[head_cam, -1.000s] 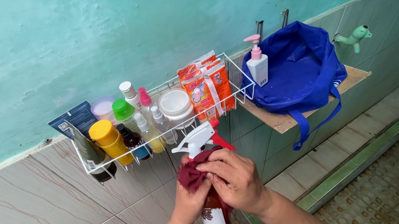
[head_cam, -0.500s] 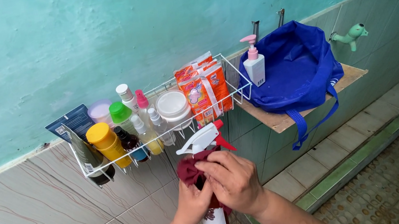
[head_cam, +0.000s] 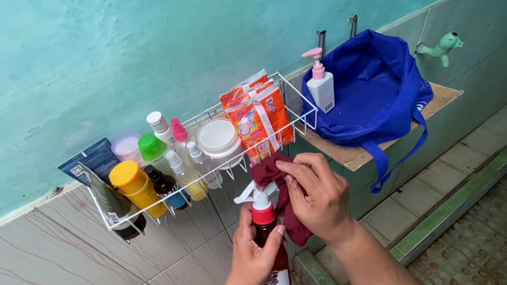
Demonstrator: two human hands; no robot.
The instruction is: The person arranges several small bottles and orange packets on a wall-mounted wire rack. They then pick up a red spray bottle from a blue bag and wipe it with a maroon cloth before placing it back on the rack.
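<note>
Left hand: the left hand [head_cam: 254,252] is wrapped around the neck and shoulder of a dark brown spray bottle with a white label [head_cam: 271,262], fingers clamped on it just under the red collar.
Right hand: the right hand [head_cam: 318,197] pinches a crumpled maroon cloth [head_cam: 278,189], holding it against the bottle's white trigger head [head_cam: 255,194].
Bottle position: upright, in front of the tiled wall, below the white wire rack [head_cam: 291,99]; its base sits at the bottom edge of the view, above a red rim that is cut off.
Hidden parts: the cloth covers most of the trigger head, so the nozzle and the red lever cannot be made out; the left palm hides the bottle's upper body.
Rack contents: a yellow-capped bottle [head_cam: 136,187], a green-capped bottle [head_cam: 151,148], small spray bottles, a white round tub [head_cam: 219,140] and orange sachet packs [head_cam: 261,117], crowded together and partly overlapping.
Wooden shelf: a wooden shelf [head_cam: 446,94] carries a blue fabric bag [head_cam: 377,85] and a white pump bottle with a pink top [head_cam: 321,84].
Wall: a pale green hook [head_cam: 440,48] sits right of the bag.
</note>
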